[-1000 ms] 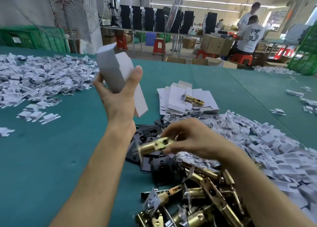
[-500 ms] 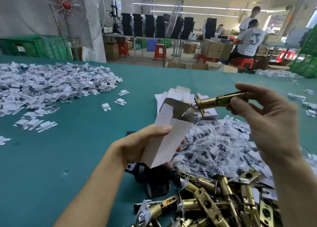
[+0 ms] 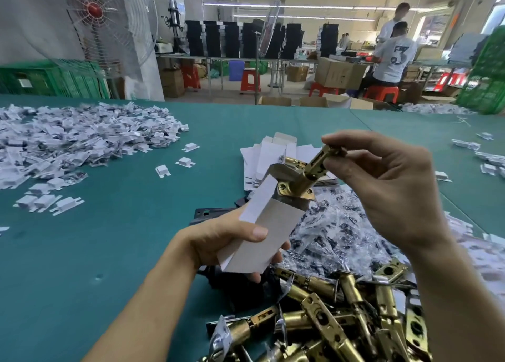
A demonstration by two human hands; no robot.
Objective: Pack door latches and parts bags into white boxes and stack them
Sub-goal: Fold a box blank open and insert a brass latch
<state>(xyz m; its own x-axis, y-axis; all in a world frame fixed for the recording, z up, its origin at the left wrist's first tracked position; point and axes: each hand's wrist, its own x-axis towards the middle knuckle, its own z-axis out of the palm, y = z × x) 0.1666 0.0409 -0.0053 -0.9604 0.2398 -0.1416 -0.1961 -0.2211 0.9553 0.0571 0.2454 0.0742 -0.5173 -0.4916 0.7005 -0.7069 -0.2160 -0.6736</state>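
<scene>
Fingers [image 3: 355,140] round one latch [image 3: 302,182], one box [image 3: 269,229]

I am seeing bare teal table [image 3: 114,252] lying open at the near left. The brass latch pile [image 3: 336,315] and parts bags [image 3: 338,225] are blocking the right; white paper pieces [image 3: 68,140] are crowding the far left.

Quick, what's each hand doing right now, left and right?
Left hand: closed around the open white box.
Right hand: pinching a brass door latch, faceplate at the box mouth.
</scene>
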